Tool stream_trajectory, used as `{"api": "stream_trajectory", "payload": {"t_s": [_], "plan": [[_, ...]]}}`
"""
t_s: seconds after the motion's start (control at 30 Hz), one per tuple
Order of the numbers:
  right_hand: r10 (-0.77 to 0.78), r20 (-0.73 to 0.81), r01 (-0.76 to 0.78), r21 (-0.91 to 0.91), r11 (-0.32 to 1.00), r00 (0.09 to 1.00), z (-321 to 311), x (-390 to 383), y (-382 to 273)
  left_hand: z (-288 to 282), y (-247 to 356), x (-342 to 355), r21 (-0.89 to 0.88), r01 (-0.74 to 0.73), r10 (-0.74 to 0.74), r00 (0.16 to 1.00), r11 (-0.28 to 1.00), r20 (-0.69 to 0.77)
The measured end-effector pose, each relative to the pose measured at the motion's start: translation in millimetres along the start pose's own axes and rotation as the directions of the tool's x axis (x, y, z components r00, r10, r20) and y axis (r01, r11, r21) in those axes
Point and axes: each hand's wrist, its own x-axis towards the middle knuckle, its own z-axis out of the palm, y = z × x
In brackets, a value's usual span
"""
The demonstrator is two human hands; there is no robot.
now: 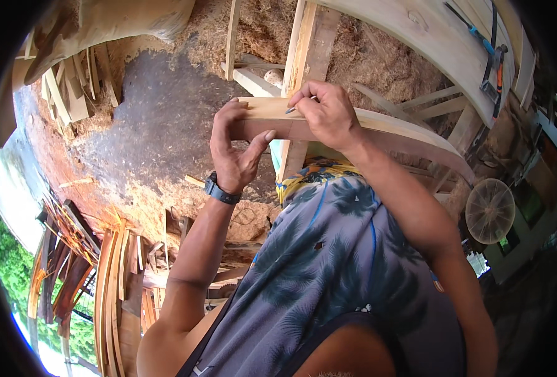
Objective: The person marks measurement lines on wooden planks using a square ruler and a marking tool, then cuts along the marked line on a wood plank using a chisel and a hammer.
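Observation:
A curved wooden beam (263, 108) with a pale top face and a browner side runs from the middle of the head view to the right. My left hand (233, 141) grips its left end, fingers over the top and thumb against the near side. Between the fingertips of my right hand (325, 112) is a pencil (290, 111), its tip on or just above the beam's top face. A line seems to cross the near side below it. Under the beam stands an upright wooden post (293, 157), partly hidden by my clothes.
Fibrous shavings (379, 50) cover the ground ahead. At the upper right, a clamp-like tool (493, 75) with blue and orange parts lies on a broad pale plank (417, 25). A round fan (490, 210) stands to the right. Long timber strips (109, 295) lean at the lower left.

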Motion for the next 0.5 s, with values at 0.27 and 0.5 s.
{"api": "stream_trajectory", "payload": {"t_s": [0.27, 0.5], "plan": [[0.018, 0.051, -0.019, 0.021, 1.000, 0.999, 11, 5, -5, 1, -2, -1, -0.035, 0.061, -0.062, 0.998, 0.998, -0.017], [-0.008, 0.045, 0.007, 0.025, 1.000, 0.999, 12, 6, -3, -1, -2, -1, -0.020, 0.060, -0.061, 0.998, 0.998, -0.016]]}}
